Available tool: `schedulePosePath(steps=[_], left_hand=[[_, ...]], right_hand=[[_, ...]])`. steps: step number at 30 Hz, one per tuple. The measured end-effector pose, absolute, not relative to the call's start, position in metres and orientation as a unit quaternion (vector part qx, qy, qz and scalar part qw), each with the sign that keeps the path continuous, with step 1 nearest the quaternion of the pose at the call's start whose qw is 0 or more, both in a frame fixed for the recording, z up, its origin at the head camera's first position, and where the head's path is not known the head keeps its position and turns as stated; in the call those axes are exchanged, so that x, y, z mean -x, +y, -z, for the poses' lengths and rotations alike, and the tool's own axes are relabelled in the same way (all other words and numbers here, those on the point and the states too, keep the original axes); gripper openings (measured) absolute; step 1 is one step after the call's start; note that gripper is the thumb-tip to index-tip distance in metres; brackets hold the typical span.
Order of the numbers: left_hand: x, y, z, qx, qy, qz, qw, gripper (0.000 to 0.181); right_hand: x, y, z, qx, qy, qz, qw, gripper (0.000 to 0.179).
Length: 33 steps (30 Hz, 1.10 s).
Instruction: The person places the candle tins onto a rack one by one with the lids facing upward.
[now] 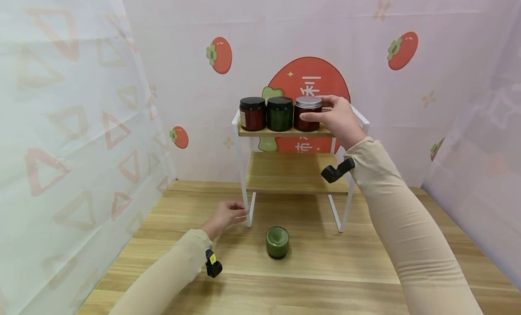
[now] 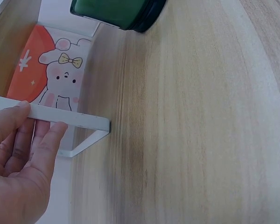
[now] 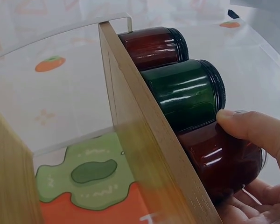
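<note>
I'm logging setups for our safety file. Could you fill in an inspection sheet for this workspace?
Surface: wood-grain tabletop.
Job's things: white-framed rack; on its top shelf, in a row, black-lidded red jar, black-lidded green jar and silver-lidded red jar; upturned green jar on the tabletop, in front of the rack.
Clutter: nothing seen.
Hands: left hand holds the rack's white front-left leg, low down; right hand grips the silver-lidded red jar at the row's right end.
Cables: nothing seen.
Surroundings: pale backdrop printed with red fruit; a black device at each wrist.
</note>
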<state>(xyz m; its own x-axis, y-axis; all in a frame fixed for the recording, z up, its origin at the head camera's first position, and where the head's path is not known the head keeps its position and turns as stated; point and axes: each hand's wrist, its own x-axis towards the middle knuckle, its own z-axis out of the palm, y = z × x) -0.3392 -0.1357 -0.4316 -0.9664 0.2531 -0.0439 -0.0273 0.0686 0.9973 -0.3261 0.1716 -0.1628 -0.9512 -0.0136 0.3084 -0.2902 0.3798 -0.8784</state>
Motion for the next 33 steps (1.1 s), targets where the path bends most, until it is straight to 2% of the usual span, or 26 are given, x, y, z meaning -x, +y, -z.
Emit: schedulePosePath(steps=[18,33], left_hand=[[0.3366,-0.1355,0.4298,-0.075,0.721,-0.681,0.103,0.017],[0.3352,-0.1355,0.4289,-0.074,0.723,-0.679,0.099,0.015]], right_hand=[[0.3255,0.1731,0.1610,-0.118,-0.835,-0.526,0.111,0.074],[0.3250,0.1730,0.1593,-0.122,-0.836,-0.526,0.097,0.085]])
